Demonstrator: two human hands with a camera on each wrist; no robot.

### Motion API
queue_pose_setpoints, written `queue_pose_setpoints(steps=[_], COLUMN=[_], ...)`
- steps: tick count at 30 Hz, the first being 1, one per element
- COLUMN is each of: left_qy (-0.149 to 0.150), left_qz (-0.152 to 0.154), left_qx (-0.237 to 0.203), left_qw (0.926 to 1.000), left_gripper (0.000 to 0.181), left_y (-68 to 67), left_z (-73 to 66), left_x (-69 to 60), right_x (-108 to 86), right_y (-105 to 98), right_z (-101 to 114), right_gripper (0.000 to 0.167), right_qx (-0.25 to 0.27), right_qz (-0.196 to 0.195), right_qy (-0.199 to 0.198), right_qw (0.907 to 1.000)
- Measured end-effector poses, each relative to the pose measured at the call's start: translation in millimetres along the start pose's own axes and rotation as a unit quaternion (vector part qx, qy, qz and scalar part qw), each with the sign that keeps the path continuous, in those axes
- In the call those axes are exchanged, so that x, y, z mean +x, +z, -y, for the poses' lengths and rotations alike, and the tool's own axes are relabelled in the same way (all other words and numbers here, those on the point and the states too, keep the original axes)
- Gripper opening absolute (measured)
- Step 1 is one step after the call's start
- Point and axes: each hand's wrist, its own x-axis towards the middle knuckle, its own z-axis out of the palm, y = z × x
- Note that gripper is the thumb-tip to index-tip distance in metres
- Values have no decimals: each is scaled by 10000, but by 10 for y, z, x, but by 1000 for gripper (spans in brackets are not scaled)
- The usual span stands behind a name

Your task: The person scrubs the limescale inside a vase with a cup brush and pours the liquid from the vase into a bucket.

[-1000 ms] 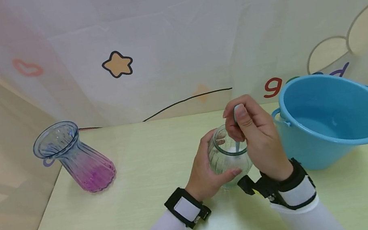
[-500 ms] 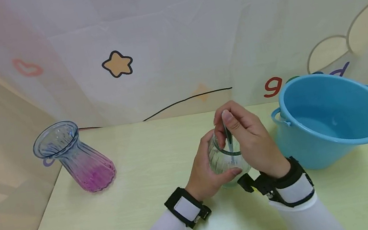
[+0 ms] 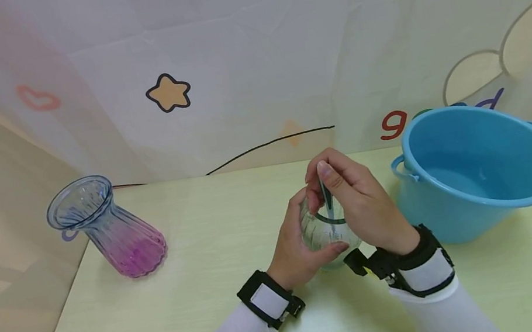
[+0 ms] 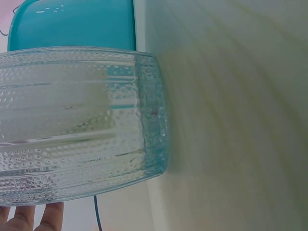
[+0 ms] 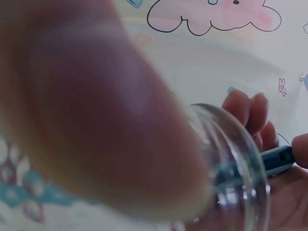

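Note:
A clear, ribbed glass jar (image 3: 316, 233) stands on the table, its round mouth tipped slightly toward the camera in the head view. My left hand (image 3: 294, 250) grips it from the left, thumb across the front. With thumb and fingers, my right hand (image 3: 366, 204) pinches a slim, dark blue-green handle (image 3: 327, 198) above the mouth. The handled tool's lower part reaches down inside the jar; its working end cannot be made out through the glass. In the left wrist view the jar's textured wall (image 4: 72, 130) fills the left side. The handle's end (image 5: 279, 160) shows in the right wrist view.
A light blue bucket (image 3: 468, 219) stands right of my right hand, close to it. On the left, a glass vase (image 3: 135, 242) fades from blue to pink. Behind the pale table (image 3: 205, 307) hangs a printed cloth (image 3: 250, 74); a side wall bounds the left.
My right hand has shifted left and slightly down with the handle, which now stands more upright in the jar mouth. My left hand and the jar have stayed put.

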Motion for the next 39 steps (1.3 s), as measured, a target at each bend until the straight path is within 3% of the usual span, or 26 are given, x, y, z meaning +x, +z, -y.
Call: queue_pose_setpoints(steps=[10,17,27,39], left_qy=[-137,-304,-539,-534], left_qz=[32,48,48,94], left_qx=[-127,-84,-121,-78], left_qw=[9998,9995,9985,9985], left_gripper=[94,96,95,94], left_y=[-13,-14,-28,-27], left_z=[-20,-51,-63,-54], left_x=[4,-3,-16,-13], right_x=[0,-3,-42,-105], right_y=[-9,-16,-3,37], right_z=[-6,20,104,224], right_gripper=[27,29,30,39], right_qx=[460,454,354,924], right_qz=[-486,-811,-950,-1131], right_qy=[-336,-645,-1051,-1851], right_qw=[9972,9936,9893,9718])
